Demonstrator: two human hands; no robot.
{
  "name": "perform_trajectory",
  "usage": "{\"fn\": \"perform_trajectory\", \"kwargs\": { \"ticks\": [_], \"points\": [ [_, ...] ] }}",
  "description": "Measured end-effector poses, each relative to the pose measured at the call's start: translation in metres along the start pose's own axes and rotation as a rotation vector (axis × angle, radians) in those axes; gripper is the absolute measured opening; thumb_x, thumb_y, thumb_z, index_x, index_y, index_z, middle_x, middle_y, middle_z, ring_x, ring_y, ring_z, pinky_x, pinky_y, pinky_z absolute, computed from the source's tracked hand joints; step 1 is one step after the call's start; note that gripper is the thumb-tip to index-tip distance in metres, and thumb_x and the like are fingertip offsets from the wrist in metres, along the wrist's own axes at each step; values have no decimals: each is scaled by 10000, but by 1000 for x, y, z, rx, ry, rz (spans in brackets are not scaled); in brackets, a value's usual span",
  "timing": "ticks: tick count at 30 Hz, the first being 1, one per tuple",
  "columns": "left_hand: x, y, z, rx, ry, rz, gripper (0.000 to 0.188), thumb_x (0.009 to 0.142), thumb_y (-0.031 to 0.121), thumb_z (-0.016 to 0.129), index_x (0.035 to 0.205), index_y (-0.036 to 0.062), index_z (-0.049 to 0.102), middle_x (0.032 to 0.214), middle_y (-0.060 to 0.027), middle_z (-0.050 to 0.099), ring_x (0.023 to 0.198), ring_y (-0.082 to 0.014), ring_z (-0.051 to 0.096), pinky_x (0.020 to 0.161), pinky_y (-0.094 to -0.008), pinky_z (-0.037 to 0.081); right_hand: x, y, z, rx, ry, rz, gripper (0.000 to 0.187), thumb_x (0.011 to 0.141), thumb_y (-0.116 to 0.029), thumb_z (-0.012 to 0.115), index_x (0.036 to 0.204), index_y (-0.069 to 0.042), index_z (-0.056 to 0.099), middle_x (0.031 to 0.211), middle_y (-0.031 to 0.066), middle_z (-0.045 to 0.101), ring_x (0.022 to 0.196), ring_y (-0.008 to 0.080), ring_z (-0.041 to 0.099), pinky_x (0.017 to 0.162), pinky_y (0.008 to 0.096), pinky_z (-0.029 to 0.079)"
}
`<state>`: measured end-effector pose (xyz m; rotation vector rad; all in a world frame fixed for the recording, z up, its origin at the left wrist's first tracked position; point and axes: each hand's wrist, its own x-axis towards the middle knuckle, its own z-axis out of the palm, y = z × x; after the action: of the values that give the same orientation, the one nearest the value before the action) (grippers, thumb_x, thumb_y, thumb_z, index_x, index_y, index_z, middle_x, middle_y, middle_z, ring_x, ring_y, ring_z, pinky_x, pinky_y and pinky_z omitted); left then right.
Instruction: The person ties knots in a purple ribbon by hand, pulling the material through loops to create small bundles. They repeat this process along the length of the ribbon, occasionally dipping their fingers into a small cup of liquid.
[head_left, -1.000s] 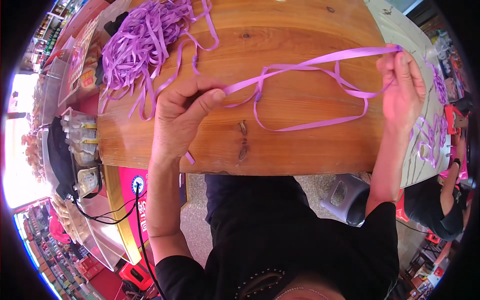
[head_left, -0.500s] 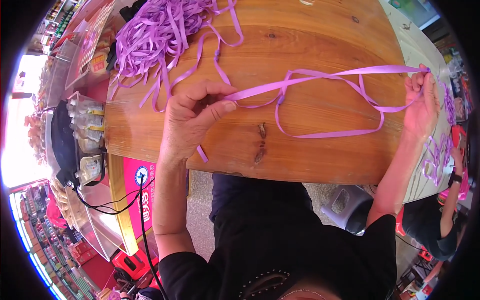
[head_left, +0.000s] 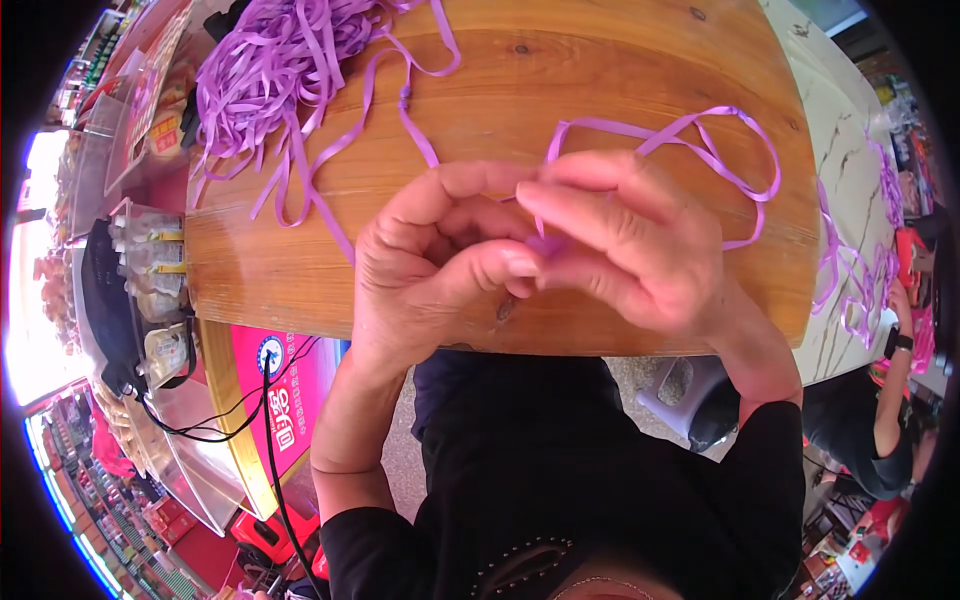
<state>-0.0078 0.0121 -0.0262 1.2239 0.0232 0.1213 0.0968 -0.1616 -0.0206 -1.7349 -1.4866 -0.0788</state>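
Observation:
A narrow purple ribbon [head_left: 546, 243] is pinched where my two hands meet above the near part of the wooden table. My left hand [head_left: 420, 255] has its thumb and forefinger closed on it; the other fingers curl behind. From the other side my right hand [head_left: 635, 235] closes thumb and fingers on the same spot, where the ribbon looks bunched and blurred. Its loop [head_left: 768, 165] lies on the table beyond my right hand, partly covered by it. Another purple strand with a small knot [head_left: 405, 97] runs from the heap behind my left hand.
A large tangled heap of purple ribbon [head_left: 275, 80] rests at the far left of the wooden table [head_left: 600, 75]. Bottles in a rack [head_left: 155, 255] stand off the left edge. On the right, a marble-patterned table [head_left: 835, 110] holds more ribbon, near another person's arm [head_left: 888, 400].
My right hand has come in from the far right to meet my left hand. The stretched ribbon has gone slack, its loop now lying on the table.

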Motion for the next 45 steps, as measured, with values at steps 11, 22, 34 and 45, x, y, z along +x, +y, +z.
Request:
{"fn": "perform_trajectory", "kwargs": {
  "ticks": [11,22,34,45],
  "points": [
    [-5,-1,9,-164,161,-50,304,900,84,532,1158,-71,493,905,-163,640,732,-215,628,706,-299,507,2,0,6,137,165,86,163,743,23,697,894,12,635,810,92,615,632,135,573,535,227,441],
    [-10,-14,4,-61,127,-38,188,875,-6,559,1062,6,573,906,-81,658,738,-105,622,609,-202,476,2,-1,11,190,164,139,201,759,34,674,954,8,635,799,87,619,656,135,574,561,222,440],
    [-4,-13,7,362,237,207,165,788,-38,642,945,6,625,832,-59,600,734,-108,557,591,-212,448,1,3,5,144,163,112,188,745,91,644,919,22,627,779,83,604,624,125,542,529,215,405],
    [-6,-14,21,1002,337,702,212,650,-62,713,822,6,609,785,-105,549,676,-199,514,546,-275,414,-1,-3,11,68,229,149,184,723,83,646,869,-19,600,729,70,554,553,137,534,462,236,411]
  ]
}}
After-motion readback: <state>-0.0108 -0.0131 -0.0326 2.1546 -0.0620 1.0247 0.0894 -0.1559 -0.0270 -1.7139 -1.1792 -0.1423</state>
